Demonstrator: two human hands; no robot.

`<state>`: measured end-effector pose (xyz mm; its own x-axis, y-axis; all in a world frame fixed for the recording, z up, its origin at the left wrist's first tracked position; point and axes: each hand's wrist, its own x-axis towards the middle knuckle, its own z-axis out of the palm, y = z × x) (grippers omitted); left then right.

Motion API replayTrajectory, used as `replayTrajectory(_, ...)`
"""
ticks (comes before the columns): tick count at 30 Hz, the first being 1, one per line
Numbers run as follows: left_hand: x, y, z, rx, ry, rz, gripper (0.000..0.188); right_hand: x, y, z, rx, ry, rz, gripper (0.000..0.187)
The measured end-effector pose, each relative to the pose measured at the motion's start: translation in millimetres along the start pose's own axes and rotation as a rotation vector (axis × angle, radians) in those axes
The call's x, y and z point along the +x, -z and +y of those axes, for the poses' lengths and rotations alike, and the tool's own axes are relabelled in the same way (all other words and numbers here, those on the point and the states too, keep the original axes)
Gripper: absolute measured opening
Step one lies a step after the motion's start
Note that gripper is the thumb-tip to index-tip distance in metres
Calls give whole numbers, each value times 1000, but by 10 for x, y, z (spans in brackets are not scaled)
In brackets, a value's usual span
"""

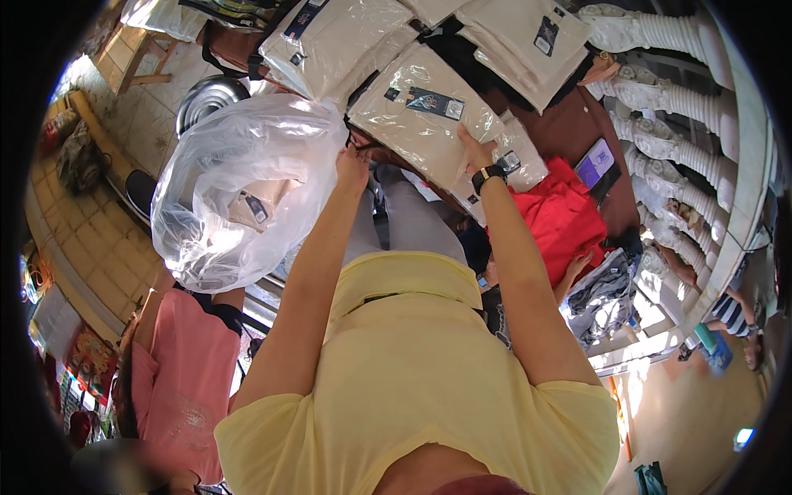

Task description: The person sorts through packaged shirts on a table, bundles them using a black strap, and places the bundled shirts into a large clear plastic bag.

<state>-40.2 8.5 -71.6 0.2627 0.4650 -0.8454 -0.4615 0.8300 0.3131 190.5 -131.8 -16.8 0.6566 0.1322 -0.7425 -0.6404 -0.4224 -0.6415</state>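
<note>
Resting right fingers [468,140], spread, on the clear-wrapped beige packet [422,136] with dark printed label [435,103] just beyond the tips, and curling left fingers [355,155] beside the bulging plastic bag [227,161], clamped or not, can't tell!

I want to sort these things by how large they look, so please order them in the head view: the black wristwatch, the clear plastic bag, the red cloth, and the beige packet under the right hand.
1. clear plastic bag
2. beige packet
3. red cloth
4. black wristwatch
</note>
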Motion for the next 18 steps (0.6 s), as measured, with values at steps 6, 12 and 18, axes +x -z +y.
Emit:
replayTrajectory(6,-1309,-175,116,741,-27,-274,24,407,62,334,-70,123,57,116)
replayTrajectory(12,-1624,-1420,134,1485,-849,-746,13,135,239,0,-386,183,160,93)
replayTrajectory(18,-579,-1535,-361,1406,-918,-578,17,219,145,-1159,-1081,669,207,40)
